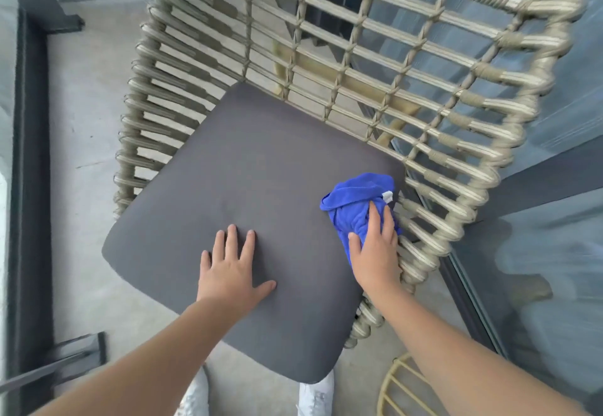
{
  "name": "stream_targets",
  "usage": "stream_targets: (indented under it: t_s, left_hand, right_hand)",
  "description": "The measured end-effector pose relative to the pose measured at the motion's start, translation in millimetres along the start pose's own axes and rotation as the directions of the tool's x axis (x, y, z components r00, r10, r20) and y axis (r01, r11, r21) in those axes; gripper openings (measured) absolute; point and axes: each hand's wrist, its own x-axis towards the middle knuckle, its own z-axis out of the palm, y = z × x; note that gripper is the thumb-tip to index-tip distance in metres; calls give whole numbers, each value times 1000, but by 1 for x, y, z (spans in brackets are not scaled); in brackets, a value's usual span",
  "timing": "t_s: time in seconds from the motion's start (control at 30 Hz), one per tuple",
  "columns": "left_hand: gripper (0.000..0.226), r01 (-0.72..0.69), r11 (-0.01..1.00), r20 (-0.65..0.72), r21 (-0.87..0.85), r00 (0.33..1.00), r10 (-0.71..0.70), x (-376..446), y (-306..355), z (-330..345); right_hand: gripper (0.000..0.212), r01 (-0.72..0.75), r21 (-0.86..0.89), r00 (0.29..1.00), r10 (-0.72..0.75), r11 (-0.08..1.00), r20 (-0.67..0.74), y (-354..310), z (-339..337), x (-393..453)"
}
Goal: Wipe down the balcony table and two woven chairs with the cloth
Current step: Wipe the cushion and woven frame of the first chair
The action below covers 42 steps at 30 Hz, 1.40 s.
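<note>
A woven chair with beige wicker bars fills the view, and a dark grey seat cushion lies on it. My left hand rests flat on the cushion's front part with its fingers spread. My right hand presses a crumpled blue cloth onto the cushion's right edge, against the wicker side. Its fingers lie fairly straight on top of the cloth. The table is out of view.
A dark metal railing base runs along the left over the concrete floor. Glass panels stand at the right. A yellow wire frame shows at the bottom right, and white shoes below the cushion.
</note>
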Motion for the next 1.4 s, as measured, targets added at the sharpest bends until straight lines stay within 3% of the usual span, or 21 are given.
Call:
stream_targets:
  t_s: [0.33,0.47,0.57,0.67,0.93,1.07,1.27,1.4]
  left_hand:
    - [95,-185,975,-50,121,980,192,5,-43,-17]
    - [110,-14,992,-80,122,997,24,14,-67,-21]
    - [129,168,986,-113,-8,979,-167,24,-88,-20]
    - [132,242,966,-116,-91,961,-252,29,-106,-16]
    - [127,233,958,-60,-165,968,-245,43,-159,-24]
    - [118,159,970,-49,-186,984,-170,46,-179,-25]
    - [114,95,973,-8,-210,995,-99,47,-193,-23]
    - [112,88,962,-11,-258,996,-94,47,-191,-18]
  right_hand:
    - [73,155,-109,987,-150,982,52,-2,31,-72]
    - [72,301,-184,952,-284,936,112,-12,37,-70]
    - [74,336,-209,941,-315,918,127,-32,44,-55]
    - [77,335,-192,940,-313,922,138,-58,55,-42]
    - [85,349,-175,933,-325,920,154,-147,92,-7]
    - [88,395,-210,913,-356,894,200,-185,109,13]
    - [79,456,-272,877,-375,847,302,-232,125,52]
    - [78,437,-287,888,-357,853,290,-271,134,76]
